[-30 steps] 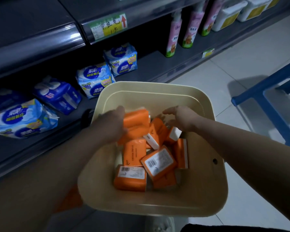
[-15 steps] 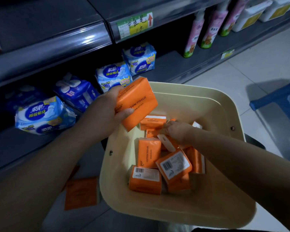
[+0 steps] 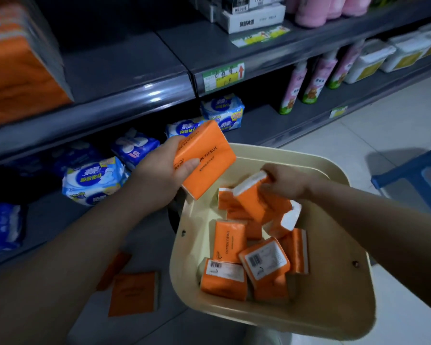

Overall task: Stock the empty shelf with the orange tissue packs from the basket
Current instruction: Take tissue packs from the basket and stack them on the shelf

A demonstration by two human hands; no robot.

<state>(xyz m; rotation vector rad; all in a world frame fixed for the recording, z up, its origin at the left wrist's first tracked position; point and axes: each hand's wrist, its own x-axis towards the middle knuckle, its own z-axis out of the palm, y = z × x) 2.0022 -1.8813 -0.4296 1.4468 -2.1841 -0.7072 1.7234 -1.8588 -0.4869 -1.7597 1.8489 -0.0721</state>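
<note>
Gripping one orange tissue pack (image 3: 204,160), my left hand (image 3: 159,175) holds it tilted above the far left corner of the cream basket (image 3: 309,317), thumb pressed across the printed face and fingers wrapped behind. I can read "TISSUE" along its side. My right hand (image 3: 288,181) is down inside the basket with its fingers closed on a second tissue pack (image 3: 253,197), lifting it by one end so the white end panel points up and to the left. The other packs (image 3: 249,265) lie jumbled on the basket floor, some flat with barcode labels up, one showing "COTTON TISSUE", others on edge against each other toward the right wall.

Just left of the basket, on the low dark ledge (image 3: 47,220) under my left forearm, two more orange packs (image 3: 135,292) lie flat; the nearer one is clear, the one behind it is partly hidden by my arm. Behind my left hand, blue-and-white wrapped packs (image 3: 95,180) sit in a row along the bottom shelf, running back toward the right. Above them the grey shelf (image 3: 125,63) is mostly bare, with a large orange bundle (image 3: 18,70) blurred at its left end. A green and yellow price tag (image 3: 223,77) sits on the shelf edge to the right. Pink and green bottles (image 3: 309,85) stand on the lower shelf further right, white tubs (image 3: 368,61) beyond them. A blue plastic frame (image 3: 413,175) stands on the pale tiled floor (image 3: 358,135) at the right edge.
</note>
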